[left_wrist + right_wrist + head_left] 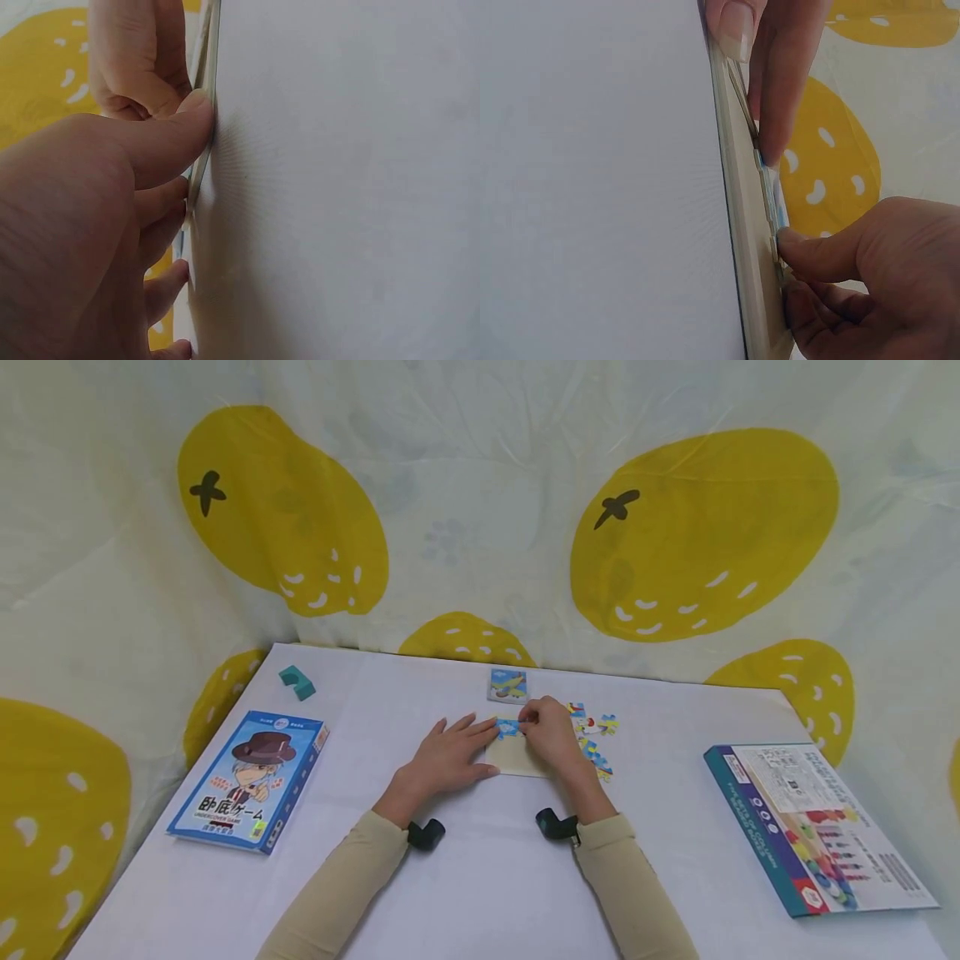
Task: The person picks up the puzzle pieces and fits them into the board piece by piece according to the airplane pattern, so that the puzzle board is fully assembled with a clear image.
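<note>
A small jigsaw tray (519, 760) with a beige bare base lies flat on the white table. Joined blue jigsaw pieces (507, 727) fill part of its far edge. My left hand (442, 756) rests at the tray's left side, fingers extended, fingertips on the blue pieces and thumb on the near left edge. At the far right corner my right hand (551, 731) pinches a jigsaw piece between thumb and curled index finger; the hand mostly hides it. In the right wrist view, the right hand (900, 262) is low over the tray's edge (739, 225).
Loose jigsaw pieces (594, 756) lie right of the tray. A small airplane picture (507, 685) sits behind it. Teal arch-shaped blocks (297, 682) are at the back left. A blue game box (247, 781) lies left, a larger boxed set (817, 827) right.
</note>
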A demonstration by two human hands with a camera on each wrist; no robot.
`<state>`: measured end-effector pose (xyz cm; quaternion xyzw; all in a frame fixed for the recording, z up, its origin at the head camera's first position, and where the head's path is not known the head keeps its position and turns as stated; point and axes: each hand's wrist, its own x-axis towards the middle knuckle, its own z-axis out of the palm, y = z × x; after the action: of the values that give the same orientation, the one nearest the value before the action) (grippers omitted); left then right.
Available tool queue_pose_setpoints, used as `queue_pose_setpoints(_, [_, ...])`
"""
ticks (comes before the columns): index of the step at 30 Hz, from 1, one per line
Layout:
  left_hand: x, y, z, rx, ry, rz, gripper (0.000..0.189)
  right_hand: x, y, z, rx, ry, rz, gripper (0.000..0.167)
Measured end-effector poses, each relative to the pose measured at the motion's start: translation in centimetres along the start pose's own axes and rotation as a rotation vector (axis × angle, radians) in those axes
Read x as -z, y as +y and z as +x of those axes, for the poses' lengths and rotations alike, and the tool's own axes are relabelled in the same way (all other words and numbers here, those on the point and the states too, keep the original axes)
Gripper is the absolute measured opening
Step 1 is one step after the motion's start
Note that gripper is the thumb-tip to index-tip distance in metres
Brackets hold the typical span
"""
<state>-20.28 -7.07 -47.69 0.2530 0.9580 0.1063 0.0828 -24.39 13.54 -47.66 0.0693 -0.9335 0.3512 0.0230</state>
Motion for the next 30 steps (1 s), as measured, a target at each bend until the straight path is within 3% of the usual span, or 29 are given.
queue_pose_setpoints(8, [0.1, 0.7, 0.1, 0.031, -0.033, -0.016, 0.073, -0.1, 0.5, 0.1, -0.007, 0.012, -0.057, 0.008])
queue_pose_setpoints(12, [0.2, 1.0, 0.1, 0.037, -0.036, -0.011, 0.072, 0.2, 0.9, 0.1, 0.003, -0.018, -0.010, 0.007])
queue_pose_setpoints(20, [-0.1, 1.6, 0.5, -0.007, 0.023, 0.043, 0.068, 1.1, 1.3, -0.1, 0.038, -0.081, 0.060, 0.007])
queue_pose_setpoints(30, [0.6, 3.6, 1.1, 0.051, -0.001, 0.097, 0.072, 1.4, 1.6, 0.0, 0.006, -0.066, 0.084, 0.008])
